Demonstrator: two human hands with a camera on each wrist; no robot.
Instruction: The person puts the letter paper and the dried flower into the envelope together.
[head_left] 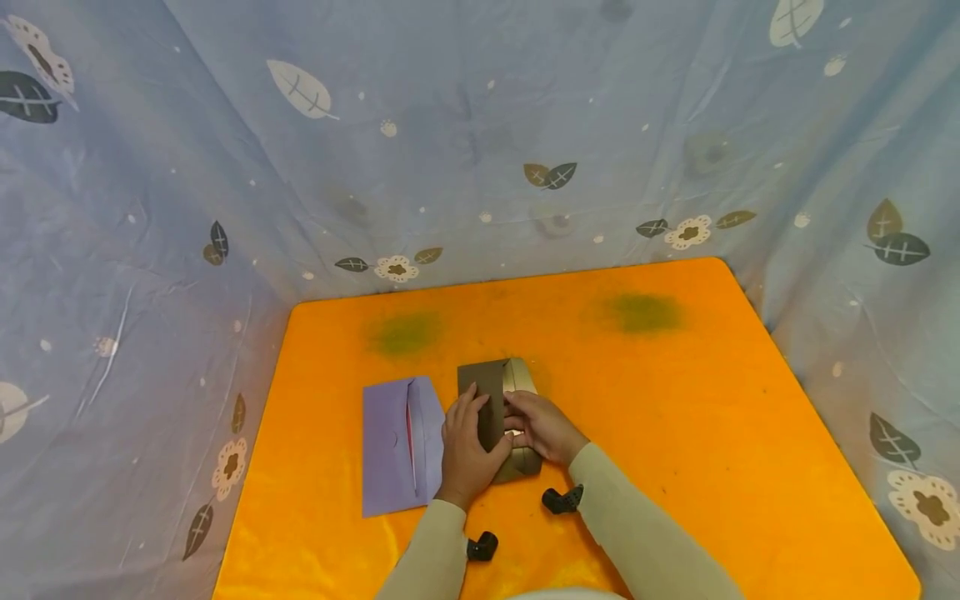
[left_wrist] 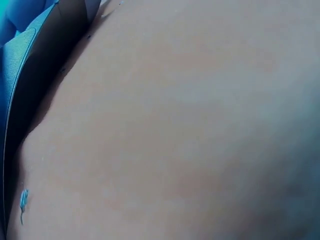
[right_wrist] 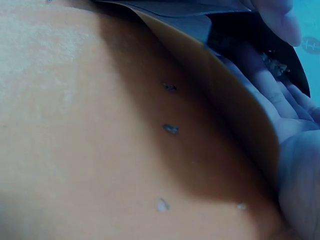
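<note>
A brown envelope [head_left: 487,417] with its gold-lined flap [head_left: 517,377] turned out to the right lies between my two hands. My left hand [head_left: 468,458] holds the envelope's front panel, fingers across the upper part, thumb at the mouth edge. From the right, my right hand [head_left: 546,429] reaches into the mouth and grips the panel edge, thumb above and fingers [right_wrist: 265,80] under it. Those fingers partly hide the pocket's inside. In the left wrist view, the dark envelope [left_wrist: 55,45] stands a little up from the tabletop.
Just left of my left hand lies a purple envelope [head_left: 386,450], flap open, a red sliver showing at its mouth. The orange table [head_left: 660,417] bears two greenish stains at the back. Patterned curtains [head_left: 465,125] enclose the back and both sides.
</note>
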